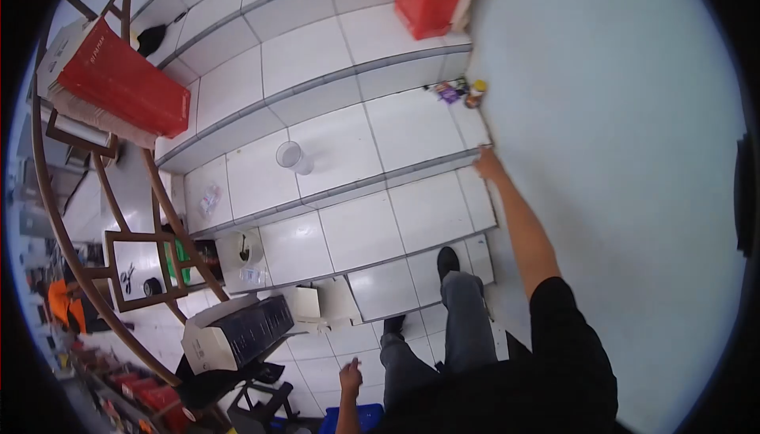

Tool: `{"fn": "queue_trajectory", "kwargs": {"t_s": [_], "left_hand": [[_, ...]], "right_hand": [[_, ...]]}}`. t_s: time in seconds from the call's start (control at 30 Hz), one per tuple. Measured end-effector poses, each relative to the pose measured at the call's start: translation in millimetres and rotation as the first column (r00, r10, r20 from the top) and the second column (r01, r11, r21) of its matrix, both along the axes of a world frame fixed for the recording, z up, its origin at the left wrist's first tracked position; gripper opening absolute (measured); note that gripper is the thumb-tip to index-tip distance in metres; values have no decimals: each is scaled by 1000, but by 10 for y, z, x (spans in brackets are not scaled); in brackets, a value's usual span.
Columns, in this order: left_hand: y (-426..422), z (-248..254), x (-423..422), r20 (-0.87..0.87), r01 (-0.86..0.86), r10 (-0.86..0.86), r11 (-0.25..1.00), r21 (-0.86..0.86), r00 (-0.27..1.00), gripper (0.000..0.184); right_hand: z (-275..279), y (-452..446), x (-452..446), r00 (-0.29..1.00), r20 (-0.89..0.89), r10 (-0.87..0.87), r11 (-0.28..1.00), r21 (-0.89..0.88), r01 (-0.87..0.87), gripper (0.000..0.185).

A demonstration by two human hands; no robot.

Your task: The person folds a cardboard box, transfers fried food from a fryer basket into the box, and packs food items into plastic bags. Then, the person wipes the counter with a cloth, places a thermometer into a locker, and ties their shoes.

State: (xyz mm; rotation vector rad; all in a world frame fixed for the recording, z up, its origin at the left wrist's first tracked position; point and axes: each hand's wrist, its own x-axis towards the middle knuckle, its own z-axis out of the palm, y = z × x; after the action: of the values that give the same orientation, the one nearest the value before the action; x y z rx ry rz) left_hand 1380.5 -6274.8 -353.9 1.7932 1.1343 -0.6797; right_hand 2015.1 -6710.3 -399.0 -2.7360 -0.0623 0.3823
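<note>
My right hand reaches out beside the wall to the tiled step's edge, its fingers bent close to the corner. Whatever may be between those fingers is too small to make out. Just above it on the step stand a yellow-capped bottle and a purple packet. My left hand hangs low by my left leg, fingers curled in, with nothing visible in it. A clear plastic cup stands on the same step as the bottle, well left of my right hand.
Tiled stairs rise in front of me, bounded by a pale wall at right and a brown railing at left. Red boxes, a dark blue box and a white bucket stand on the left. A person in orange is beyond the railing.
</note>
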Motion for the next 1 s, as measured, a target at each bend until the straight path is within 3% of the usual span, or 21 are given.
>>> {"fn": "queue_trajectory", "kwargs": {"t_s": [0.03,0.07,0.13,0.23,0.3,0.33,0.4,0.43,0.5,0.53,0.57,0.63,0.67,0.7,0.73,0.77,0.8,0.83,0.87,0.93,1.0], "left_hand": [[-109,36,-134,-149,-159,149,985,-59,978,46],[-234,88,-374,-300,-324,284,941,-93,911,51],[-683,119,-944,-50,153,-150,986,59,987,56],[-1458,284,-1150,-156,97,-96,995,1,983,58],[-1894,235,-1040,-421,76,-33,993,86,906,57],[-1965,188,-996,-419,24,17,995,93,908,57],[-1944,-2,-926,-329,54,-65,998,-41,942,53],[-1978,92,-710,-321,25,-34,999,-33,946,53],[-1829,410,95,-242,-361,330,927,-97,912,49],[-1786,407,254,-97,-330,319,937,-119,943,47],[-1744,335,388,52,-122,120,992,35,991,47],[-1584,531,853,303,-177,167,984,7,938,53],[-1540,535,989,439,-136,35,970,200,898,66],[-1480,621,1134,557,-160,-24,947,279,830,76],[-1406,1058,1381,613,-215,6,939,268,790,81],[-1360,1338,1497,670,-217,-107,898,382,734,80],[-1393,1587,1467,688,-252,-94,888,385,720,80],[-1390,1818,1428,685,-220,24,955,201,728,76],[-1356,1970,1385,664,-189,133,982,12,736,71],[-1357,1989,1128,703,-232,67,962,142,708,66],[-1315,2419,842,623,-204,265,964,-169,736,60]], "right_hand": [[4,60,455,995,60,80,943,-329,-55,74],[-542,-177,1074,958,206,197,948,-291,-133,67],[-175,-55,1621,906,340,251,913,-394,-105,64],[87,-130,2099,837,444,318,909,-393,-137,60],[43,-244,2093,826,453,337,918,-351,-182,55],[-13,-294,2076,821,454,347,920,-333,-206,52],[133,-143,1852,846,463,264,960,-210,-185,45],[317,4,1556,898,403,176,982,-142,-128,40],[554,238,948,934,352,62,998,-43,-50,34],[505,305,563,916,389,99,994,8,-110,33],[442,424,147,884,433,174,975,50,-217,33],[601,760,-693,846,388,366,879,156,-451,32],[1181,1092,-1227,907,109,407,805,425,-413,33],[1471,1315,-1681,837,-2,547,749,449,-488,32],[1967,1580,-2136,760,-167,628,725,481,-493,35],[2295,1824,-2530,684,-227,693,695,462,-550,42],[2489,1980,-2833,584,-313,749,660,436,-612,47],[2562,2082,-3132,525,-155,837,522,516,-679,46],[2891,2227,-3364,476,-151,867,477,529,-702,43],[3071,2425,-3686,326,89,941,275,360,-891,40],[3340,2585,-3835,169,89,982,134,312,-940,41]]}}
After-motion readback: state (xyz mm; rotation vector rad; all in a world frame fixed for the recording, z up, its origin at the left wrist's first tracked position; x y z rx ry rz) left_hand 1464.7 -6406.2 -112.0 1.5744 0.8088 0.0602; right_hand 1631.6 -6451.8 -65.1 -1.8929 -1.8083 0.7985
